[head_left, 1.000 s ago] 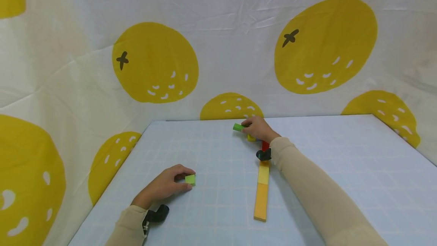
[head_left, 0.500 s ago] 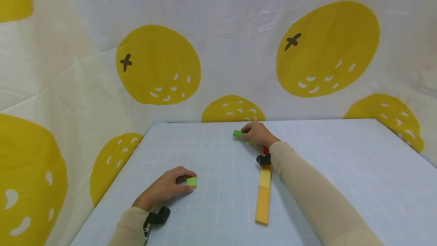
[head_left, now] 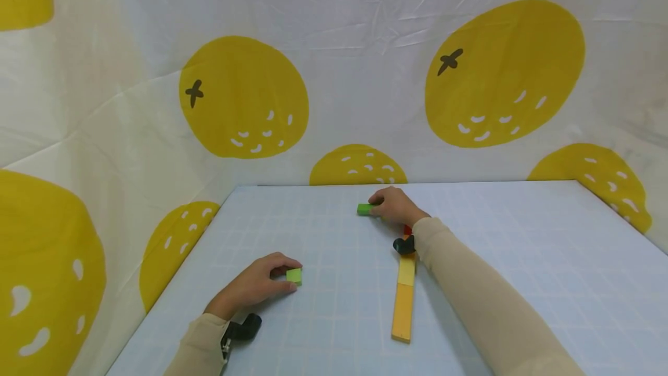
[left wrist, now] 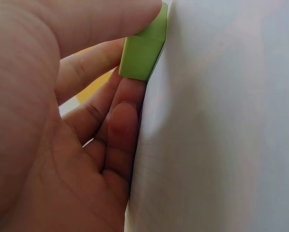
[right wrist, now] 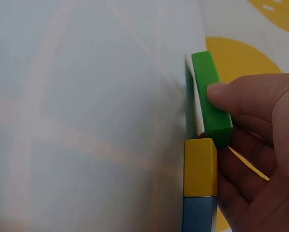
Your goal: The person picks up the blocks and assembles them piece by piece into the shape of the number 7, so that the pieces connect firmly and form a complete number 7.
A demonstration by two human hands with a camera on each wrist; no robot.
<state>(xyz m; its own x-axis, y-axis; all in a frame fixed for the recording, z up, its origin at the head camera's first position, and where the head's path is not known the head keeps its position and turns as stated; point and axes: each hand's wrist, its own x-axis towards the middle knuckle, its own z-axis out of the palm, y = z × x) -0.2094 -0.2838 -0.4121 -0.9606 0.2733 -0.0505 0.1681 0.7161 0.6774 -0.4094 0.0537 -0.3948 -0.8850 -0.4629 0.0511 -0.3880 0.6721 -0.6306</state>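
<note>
My right hand (head_left: 398,206) pinches a green block (head_left: 365,209) near the back of the table. In the right wrist view the long green block (right wrist: 212,96) lies between thumb and fingers, slightly tilted, a thin gap between it and the table. Its near end is by a yellow block (right wrist: 200,166), which touches a blue block (right wrist: 199,213). My left hand (head_left: 256,283) pinches a light green block (head_left: 294,275) at the table's left middle. In the left wrist view that light green block (left wrist: 142,55) is partly covered by the thumb.
A row of blocks runs toward me below the right forearm: a red block (head_left: 407,230), a pale yellow block (head_left: 406,271) and a long orange block (head_left: 402,312). The wrist covers part of it. A fruit-print cloth (head_left: 365,74) hangs behind the table (head_left: 323,318).
My right hand has come down and slightly toward me with the green block, which now lies more level. The left hand keeps its place on the light green block. The head view shifts slightly.
</note>
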